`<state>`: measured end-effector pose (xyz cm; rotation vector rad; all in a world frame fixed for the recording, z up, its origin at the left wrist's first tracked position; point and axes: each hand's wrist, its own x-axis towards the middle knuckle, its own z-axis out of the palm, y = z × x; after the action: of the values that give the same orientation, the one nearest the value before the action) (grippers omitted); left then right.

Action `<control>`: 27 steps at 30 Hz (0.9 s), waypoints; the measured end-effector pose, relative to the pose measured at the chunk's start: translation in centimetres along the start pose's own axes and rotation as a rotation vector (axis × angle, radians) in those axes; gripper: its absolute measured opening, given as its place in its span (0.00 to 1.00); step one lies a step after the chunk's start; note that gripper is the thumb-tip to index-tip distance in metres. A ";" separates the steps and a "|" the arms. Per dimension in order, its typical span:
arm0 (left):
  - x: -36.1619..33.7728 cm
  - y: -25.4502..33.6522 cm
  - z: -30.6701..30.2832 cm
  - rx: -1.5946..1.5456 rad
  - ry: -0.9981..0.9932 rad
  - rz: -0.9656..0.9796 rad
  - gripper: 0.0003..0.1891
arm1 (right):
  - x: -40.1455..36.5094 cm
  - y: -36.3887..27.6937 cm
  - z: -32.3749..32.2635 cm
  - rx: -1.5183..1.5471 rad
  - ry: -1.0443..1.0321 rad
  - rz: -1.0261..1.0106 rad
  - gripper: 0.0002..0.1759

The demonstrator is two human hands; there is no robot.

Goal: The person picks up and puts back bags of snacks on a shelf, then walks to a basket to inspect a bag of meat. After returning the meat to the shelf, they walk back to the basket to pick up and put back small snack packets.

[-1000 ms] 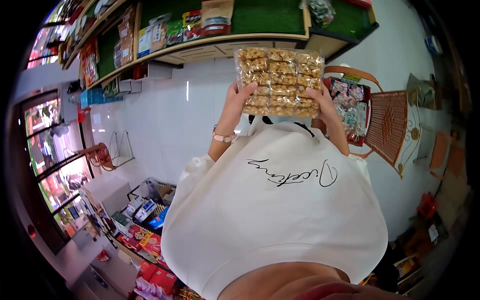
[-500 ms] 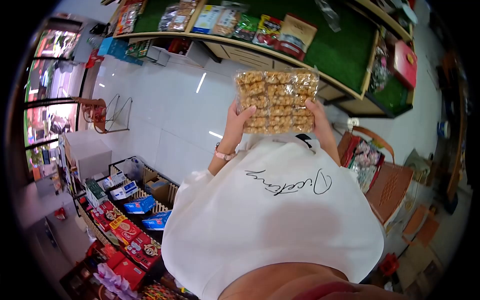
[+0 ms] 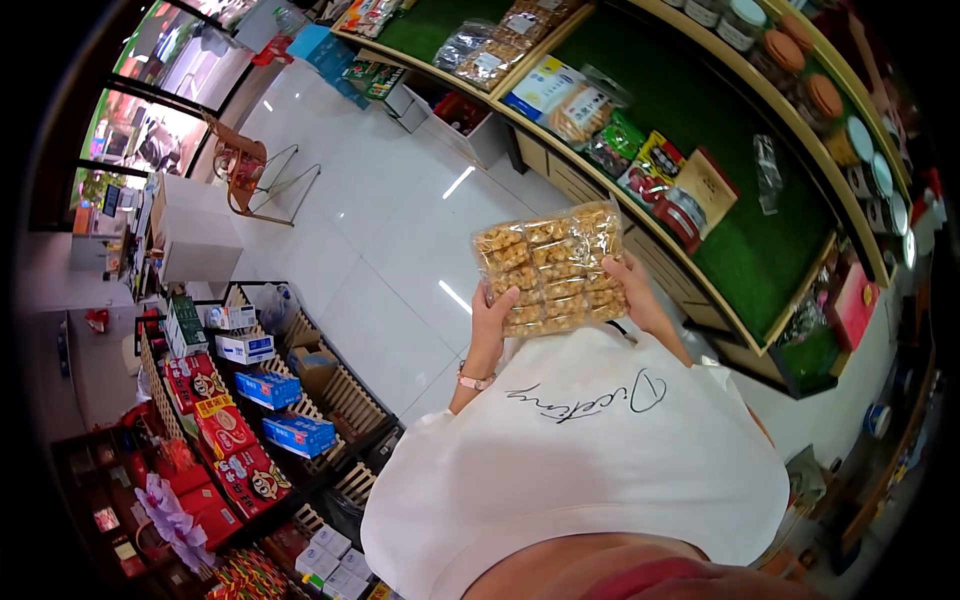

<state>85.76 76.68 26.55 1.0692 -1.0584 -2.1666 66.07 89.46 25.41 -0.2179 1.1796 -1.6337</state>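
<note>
The single view came from the wearer's head, facing forward and steeply down over the front of the body. It looked from so close that the lips (image 3: 665, 577) showed at the bottom edge and the white top (image 3: 590, 460) filled the lower middle. The left hand (image 3: 489, 322), right hand (image 3: 640, 292) and packet (image 3: 550, 268) sat near the centre, a little farther from the lens. The wide lens bent the edges and left dark, curved borders. Beyond, it took in the floor (image 3: 385, 240), the windows (image 3: 150, 130) at upper left, the baskets (image 3: 345, 400) at lower left and the green-lined shelf (image 3: 735, 265) slanting across the upper right.
</note>
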 end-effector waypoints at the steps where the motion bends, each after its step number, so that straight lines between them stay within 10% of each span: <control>1: 1.2 0.6 0.0 -0.006 0.012 0.017 0.24 | 1.9 -0.2 0.1 0.005 -0.017 0.012 0.23; 11: 19.8 11.4 1.9 0.090 0.023 0.246 0.24 | 22.3 -11.3 5.6 -0.109 -0.112 -0.051 0.24; 27: 45.3 19.1 -4.4 0.129 -0.143 -0.072 0.25 | 44.0 -12.6 7.7 -0.023 -0.087 0.082 0.35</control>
<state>65.40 32.04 20.88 1.0362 -1.2560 -2.2869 44.44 48.58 21.47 -0.2497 1.1274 -1.5248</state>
